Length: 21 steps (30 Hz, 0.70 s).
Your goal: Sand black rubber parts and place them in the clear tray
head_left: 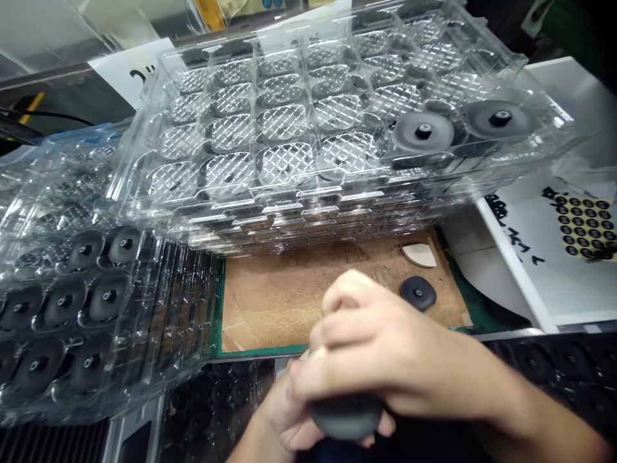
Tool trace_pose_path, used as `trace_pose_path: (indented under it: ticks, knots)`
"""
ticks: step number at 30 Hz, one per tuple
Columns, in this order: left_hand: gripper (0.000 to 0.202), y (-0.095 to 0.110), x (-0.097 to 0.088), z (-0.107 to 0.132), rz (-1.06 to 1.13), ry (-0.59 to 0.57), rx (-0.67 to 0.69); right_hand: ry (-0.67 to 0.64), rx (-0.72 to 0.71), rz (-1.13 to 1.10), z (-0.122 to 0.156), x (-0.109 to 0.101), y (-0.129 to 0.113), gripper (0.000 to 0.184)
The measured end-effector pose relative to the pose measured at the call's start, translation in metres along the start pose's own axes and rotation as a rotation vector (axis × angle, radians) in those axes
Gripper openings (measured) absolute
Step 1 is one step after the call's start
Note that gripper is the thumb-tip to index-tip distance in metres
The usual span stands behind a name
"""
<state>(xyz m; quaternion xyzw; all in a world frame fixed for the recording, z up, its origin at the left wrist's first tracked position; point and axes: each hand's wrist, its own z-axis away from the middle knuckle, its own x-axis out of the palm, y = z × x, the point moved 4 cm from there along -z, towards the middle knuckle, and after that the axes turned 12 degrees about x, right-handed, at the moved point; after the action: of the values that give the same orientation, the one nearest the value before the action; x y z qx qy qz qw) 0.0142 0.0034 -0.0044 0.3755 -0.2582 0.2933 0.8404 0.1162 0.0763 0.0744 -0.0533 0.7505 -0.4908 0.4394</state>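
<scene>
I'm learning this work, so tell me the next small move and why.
Probably ease the right hand upward while the left hand supports the dark disc: the right hand covers much of it, and the left hand reaches beneath.

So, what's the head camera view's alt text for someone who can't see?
A person's left hand holds a dark rounded part, right hand curled over it. Beyond, a similar part lies on cardboard before stacked clear trays, the top tray holding two more parts.

Workshop, probably; parts trays (308,193) (stacked)
</scene>
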Motion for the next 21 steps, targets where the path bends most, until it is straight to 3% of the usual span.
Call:
trace_pose_path:
  ticks: [3, 6, 10, 14, 17, 21]
  knots:
    - [0.044, -0.001, 0.003, -0.003, 0.087, -0.201, -0.208, 0.131, 0.268, -0.012, 0.004, 0.007, 0.036, 0.024]
    - [0.051, 0.008, -0.002, -0.008, 0.188, -0.268, -0.176, 0.16, 0.589, -0.1, 0.021, 0.037, 0.082, 0.034]
    - [0.056, 0.015, -0.014, -0.013, 0.15, -0.214, -0.044, 0.18, 0.773, -0.112, 0.05, 0.093, 0.117, 0.024]
    - [0.043, 0.018, -0.026, -0.016, 0.154, -0.095, 0.081, 0.225, 0.857, -0.056, 0.072, 0.125, 0.118, 0.029]
    - [0.042, 0.02, -0.031, -0.019, 0.128, -0.041, 0.156, 0.259, 0.88, -0.035, 0.076, 0.127, 0.117, 0.036]
    - [0.045, 0.021, -0.032, -0.02, 0.102, 0.018, 0.217, 0.335, 0.867, -0.062, 0.063, 0.098, 0.115, 0.028]
